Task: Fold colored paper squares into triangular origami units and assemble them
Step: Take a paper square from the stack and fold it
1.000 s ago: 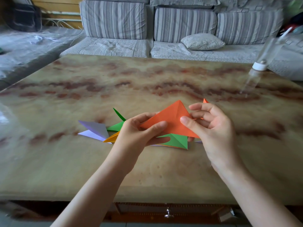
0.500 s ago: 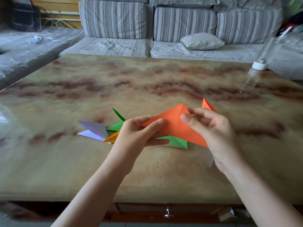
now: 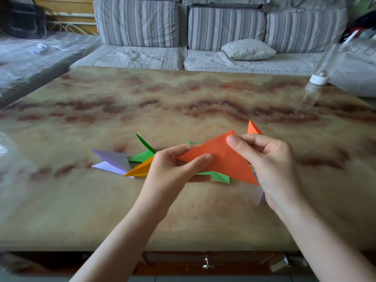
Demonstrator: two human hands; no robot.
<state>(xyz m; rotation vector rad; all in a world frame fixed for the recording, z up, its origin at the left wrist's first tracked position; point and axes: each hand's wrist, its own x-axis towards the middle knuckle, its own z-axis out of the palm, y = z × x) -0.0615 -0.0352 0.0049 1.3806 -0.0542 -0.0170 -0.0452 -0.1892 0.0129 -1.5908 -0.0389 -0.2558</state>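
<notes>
Left hand (image 3: 173, 169) and right hand (image 3: 272, 165) pinch orange paper (image 3: 223, 159) between fingers (image 3: 264, 140) (thumbs atop).

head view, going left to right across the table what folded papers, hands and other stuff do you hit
purple unit → yellow unit → left hand → orange paper → right hand → clear bottle

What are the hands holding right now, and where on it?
Both hold the orange folded paper: left hand pinches its left tip, right hand pinches its top corner.
</notes>
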